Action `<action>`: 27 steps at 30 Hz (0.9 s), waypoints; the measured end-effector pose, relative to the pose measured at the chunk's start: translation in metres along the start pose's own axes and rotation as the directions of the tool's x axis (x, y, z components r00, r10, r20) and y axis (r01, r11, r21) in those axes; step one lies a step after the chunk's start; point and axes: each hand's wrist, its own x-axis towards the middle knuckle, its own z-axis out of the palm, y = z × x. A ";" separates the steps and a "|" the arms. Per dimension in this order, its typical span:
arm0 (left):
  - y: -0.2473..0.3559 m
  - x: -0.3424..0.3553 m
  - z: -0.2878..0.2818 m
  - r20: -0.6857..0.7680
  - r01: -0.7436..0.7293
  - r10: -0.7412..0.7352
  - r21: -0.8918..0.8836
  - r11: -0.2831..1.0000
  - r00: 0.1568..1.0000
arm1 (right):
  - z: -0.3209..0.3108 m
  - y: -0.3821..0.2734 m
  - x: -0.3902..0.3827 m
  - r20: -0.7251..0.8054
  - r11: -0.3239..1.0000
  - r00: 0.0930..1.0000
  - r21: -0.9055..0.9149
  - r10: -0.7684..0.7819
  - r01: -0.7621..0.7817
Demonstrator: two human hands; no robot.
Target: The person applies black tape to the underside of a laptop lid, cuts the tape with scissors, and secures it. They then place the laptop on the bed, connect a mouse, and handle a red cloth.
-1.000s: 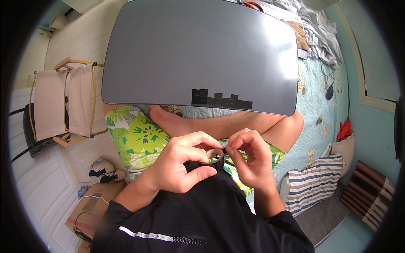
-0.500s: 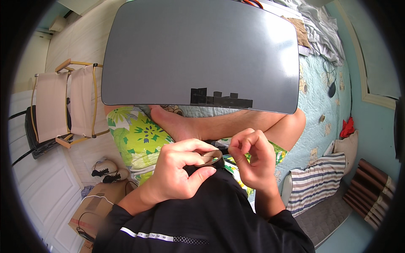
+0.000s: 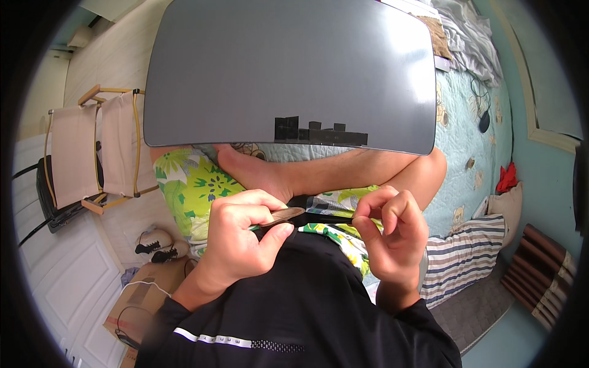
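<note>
A roll of black tape is gripped between the thumb and fingers of my left hand, its brown inner core showing and tilted. From the roll a black strip stretches across to my right hand, whose thumb and forefinger pinch its end. Both hands are over my lap, just this side of the dark grey tabletop. Several black tape pieces of differing heights lie along the tabletop's near edge.
My crossed legs rest on a light blue quilt under the table's near edge. A folding chair and a cardboard box stand at the left. Striped cloth lies at the right.
My hands have moved apart, the left to the left and the right to the right. A longer strip of tape now spans between them, and the roll has tilted flatter.
</note>
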 end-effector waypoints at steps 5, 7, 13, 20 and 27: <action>-0.011 0.017 0.000 0.168 -0.240 0.329 -0.402 0.884 0.929 | 0.003 0.008 0.004 -0.040 0.999 0.999 0.023 0.028 -0.028; -0.015 0.019 0.001 0.265 -0.050 0.250 -0.588 0.807 0.931 | 0.001 0.011 0.007 -0.053 0.994 0.995 0.076 0.086 -0.082; -0.014 0.023 -0.001 0.210 -0.136 0.245 -0.427 0.894 0.947 | -0.004 0.017 0.011 -0.003 0.948 0.979 0.254 0.202 -0.194; -0.004 0.047 -0.028 0.152 -0.083 0.138 -0.319 0.944 0.979 | 0.000 0.024 0.039 -0.008 0.936 0.983 0.305 0.184 -0.173; 0.010 0.097 -0.061 0.148 0.033 -0.068 0.225 0.974 0.987 | -0.006 0.038 0.084 -0.112 0.966 0.971 0.173 0.211 -0.190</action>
